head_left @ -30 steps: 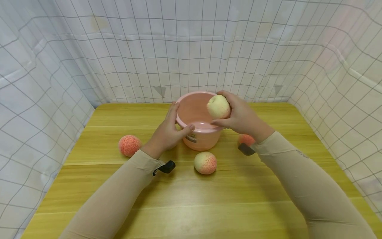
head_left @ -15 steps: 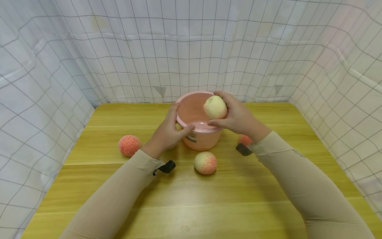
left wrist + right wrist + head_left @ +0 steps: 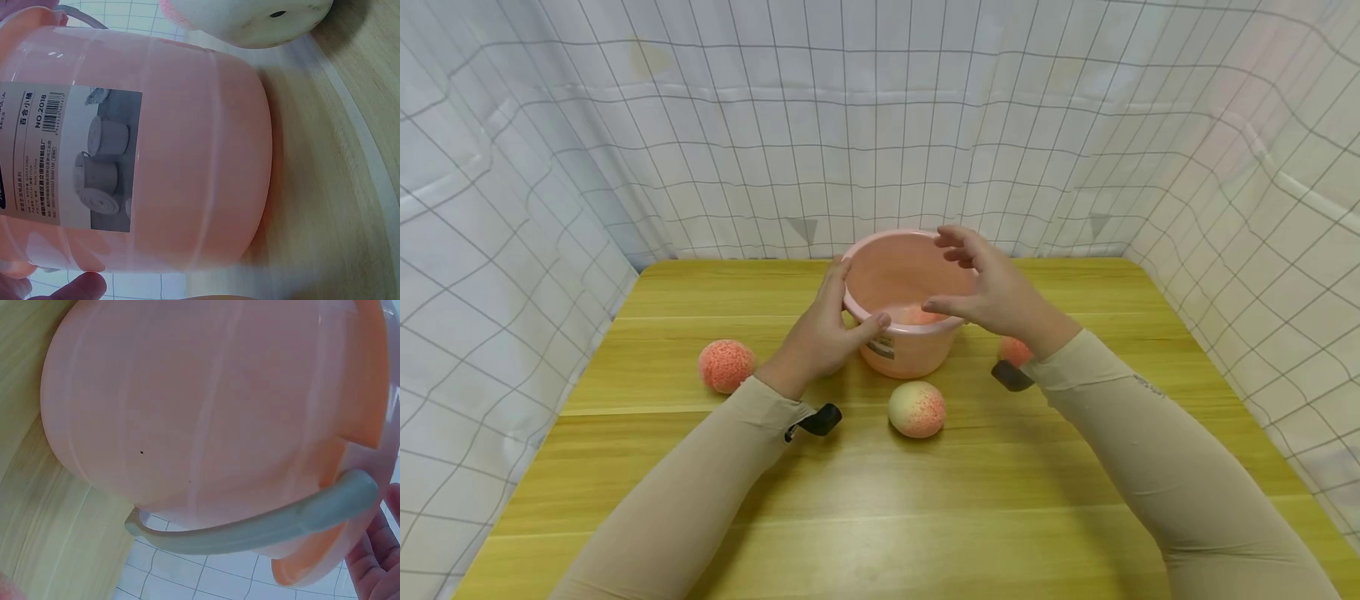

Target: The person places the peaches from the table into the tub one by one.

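A pink plastic bucket (image 3: 904, 350) with a printed label (image 3: 69, 156) stands upright on the table. My left hand (image 3: 823, 335) holds its left rim, thumb over the front edge. Above the right rim, my right hand (image 3: 1003, 292) has its fingers spread, with nothing between them. Down in the bucket a pinkish patch of a peach (image 3: 917, 315) shows; the front rim hides the rest. A cream-and-pink peach (image 3: 917, 409) lies in front of the bucket. Another, redder peach (image 3: 726, 366) is left of my left hand. Under my right wrist a further peach (image 3: 1015, 351) is partly hidden.
The bucket's grey carrying handle (image 3: 262, 525) hangs down its side in the right wrist view. The wooden table (image 3: 880, 517) is enclosed at the back and both sides by white grid-patterned cloth (image 3: 895, 125). A dark wrist camera (image 3: 822, 419) juts from my left sleeve.
The peach that my right hand held over the bucket has been let go and is now inside it. My right fingers have spread. The left hand stays on the rim.
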`<state>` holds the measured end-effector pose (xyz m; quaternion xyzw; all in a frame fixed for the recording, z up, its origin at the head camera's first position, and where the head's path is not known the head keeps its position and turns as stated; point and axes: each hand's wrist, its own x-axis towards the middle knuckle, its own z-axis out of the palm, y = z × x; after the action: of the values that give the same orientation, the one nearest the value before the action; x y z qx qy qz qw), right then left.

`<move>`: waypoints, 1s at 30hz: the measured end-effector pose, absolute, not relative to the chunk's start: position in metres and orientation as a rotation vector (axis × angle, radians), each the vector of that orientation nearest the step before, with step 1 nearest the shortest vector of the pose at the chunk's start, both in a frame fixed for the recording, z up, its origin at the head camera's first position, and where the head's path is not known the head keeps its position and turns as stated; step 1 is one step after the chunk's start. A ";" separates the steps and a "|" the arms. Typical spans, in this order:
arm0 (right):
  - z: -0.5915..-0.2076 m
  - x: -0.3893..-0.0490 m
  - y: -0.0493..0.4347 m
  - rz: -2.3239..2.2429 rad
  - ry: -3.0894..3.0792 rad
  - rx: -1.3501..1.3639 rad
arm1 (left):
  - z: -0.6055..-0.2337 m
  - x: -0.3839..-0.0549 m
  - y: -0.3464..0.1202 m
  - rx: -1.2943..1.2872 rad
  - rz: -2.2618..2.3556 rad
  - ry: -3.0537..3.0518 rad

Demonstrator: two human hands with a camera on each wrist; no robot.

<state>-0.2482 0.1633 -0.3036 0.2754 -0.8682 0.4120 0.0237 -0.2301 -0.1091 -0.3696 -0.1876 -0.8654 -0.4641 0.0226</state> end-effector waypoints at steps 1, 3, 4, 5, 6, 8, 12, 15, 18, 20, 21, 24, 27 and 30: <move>-0.304 -0.249 0.164 1.271 -2.681 0.851 | -0.370 -0.231 -0.109 -0.587 -1.446 -2.672; -0.303 -0.248 0.165 1.292 -2.666 0.849 | -0.371 -0.231 -0.109 -0.592 -1.463 -2.659; -0.303 -0.248 0.166 1.299 -2.661 0.847 | -0.371 -0.232 -0.109 -0.595 -1.465 -2.656; -0.303 -0.249 0.167 1.306 -2.661 0.843 | -0.371 -0.232 -0.109 -0.594 -1.467 -2.656; -0.303 -0.249 0.168 1.317 -2.659 0.840 | -0.372 -0.232 -0.109 -0.596 -1.470 -2.656; -0.303 -0.249 0.172 1.329 -2.663 0.828 | -0.372 -0.231 -0.109 -0.592 -1.468 -2.663; -0.304 -0.249 0.182 1.328 -2.662 0.805 | -0.371 -0.229 -0.110 -0.577 -1.459 -2.683; -0.306 -0.248 0.192 1.310 -2.666 0.780 | -0.370 -0.228 -0.110 -0.560 -1.448 -2.695; -0.309 -0.247 0.203 1.275 -2.695 0.746 | -0.369 -0.228 -0.109 -0.555 -1.435 -2.702; -0.311 -0.246 0.211 1.241 -2.724 0.721 | -0.369 -0.228 -0.109 -0.553 -1.432 -2.703; -0.312 -0.246 0.215 1.224 -2.737 0.711 | -0.369 -0.229 -0.109 -0.553 -1.433 -2.702; -0.318 -0.245 0.228 1.169 -2.792 0.664 | -0.370 -0.229 -0.109 -0.551 -1.435 -2.703; -0.324 -0.244 0.240 1.130 -2.836 0.636 | -0.370 -0.229 -0.110 -0.554 -1.436 -2.703; -0.332 -0.245 0.251 1.117 -2.880 0.613 | -0.370 -0.229 -0.110 -0.553 -1.437 -2.704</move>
<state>-0.2452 0.2513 -0.3321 0.1947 -0.9144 0.3548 -0.0041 -0.2292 -0.1097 -0.3702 -0.1777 -0.8688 -0.4619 0.0150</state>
